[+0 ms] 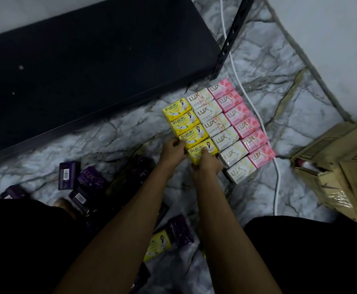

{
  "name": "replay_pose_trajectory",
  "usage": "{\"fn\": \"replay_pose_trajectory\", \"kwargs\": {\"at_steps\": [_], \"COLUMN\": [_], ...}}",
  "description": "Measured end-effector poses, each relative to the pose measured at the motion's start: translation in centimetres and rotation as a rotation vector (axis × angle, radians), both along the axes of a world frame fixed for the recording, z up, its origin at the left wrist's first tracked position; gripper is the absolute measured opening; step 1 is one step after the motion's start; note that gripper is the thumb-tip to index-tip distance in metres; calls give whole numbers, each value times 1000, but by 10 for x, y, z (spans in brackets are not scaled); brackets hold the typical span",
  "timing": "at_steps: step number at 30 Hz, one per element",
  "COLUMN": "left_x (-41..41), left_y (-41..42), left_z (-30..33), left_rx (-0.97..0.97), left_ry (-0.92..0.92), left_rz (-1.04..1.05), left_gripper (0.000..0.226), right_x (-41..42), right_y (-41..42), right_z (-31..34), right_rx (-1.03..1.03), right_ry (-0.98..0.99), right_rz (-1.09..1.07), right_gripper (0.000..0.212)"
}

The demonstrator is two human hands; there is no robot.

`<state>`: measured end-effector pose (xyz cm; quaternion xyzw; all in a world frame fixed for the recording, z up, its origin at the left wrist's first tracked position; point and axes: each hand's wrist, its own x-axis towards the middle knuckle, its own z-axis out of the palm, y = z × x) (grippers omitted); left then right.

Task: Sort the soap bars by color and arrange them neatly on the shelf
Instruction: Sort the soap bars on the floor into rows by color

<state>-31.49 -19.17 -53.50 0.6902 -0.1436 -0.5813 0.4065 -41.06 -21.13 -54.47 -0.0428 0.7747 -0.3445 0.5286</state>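
Four glossy yellow soap boxes [186,128] on marbled floor [109,143]; left hand [173,151] and right hand [207,166] around the nearest box [201,152]

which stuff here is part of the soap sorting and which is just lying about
Part of the job: yellow soap row, white soap row, pink soap row, loose purple soaps, spare yellow soap, black shelf.
Lying about: white cable, cardboard box.

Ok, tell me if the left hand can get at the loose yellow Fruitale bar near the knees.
Probably yes: the loose yellow Fruitale bar lies uncovered on the floor beside a purple bar, but the left hand is holding the row's nearest yellow bar.
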Motion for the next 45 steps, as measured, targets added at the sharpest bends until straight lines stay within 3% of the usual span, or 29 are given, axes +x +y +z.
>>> {"fn": "replay_pose_trajectory", "kwargs": {"at_steps": [3, 7, 13, 16, 19, 23, 26, 30, 35, 39, 45], "left_x": [7, 19, 45, 66, 81, 77, 68, 58, 65, 64, 57], "left_y": [22, 67, 145, 184, 223, 257, 264, 260, 236, 222, 213], "left_z": [11, 32, 53, 59, 60, 57, 51, 51, 41, 34, 37], "left_rx": [-15, -31, 36, 90, 181, 161, 185, 224, 168, 252, 348], "left_ry": [-20, -79, -246, -323, -523, -613, -773, -1125, -1225, -1243, -997], "left_rz": [-16, 1, 22, 19, -221, -364, -506, -746, -884, -935, -731], "left_gripper": [22, 13, 16, 20, 17, 23, 40, 60, 63, 60, 39], "right_x": [-12, -28, -21, -4, -3, -3, -11, -21, -31, -38, -44], "right_y": [8, 35, 122, 176, 219, 252, 269, 274, 255, 243, 221], "right_z": [7, 25, -5, 35, 43, 39, 43, 37, 25, 19, 26], "right_rx": [-44, -38, -57, -66, -162, -151, -182, -192, -139, -194, -123], "right_ry": [-59, -67, 118, 197, 317, 579, 760, 785, 608, 437, 192], "right_rz": [42, 147, 480, 747, 1084, 1643, 1875, 1898, 1700, 1558, 1385], "right_gripper": [23, 25, 31, 21, 14, 41, 63, 66, 54, 29, 17]}}
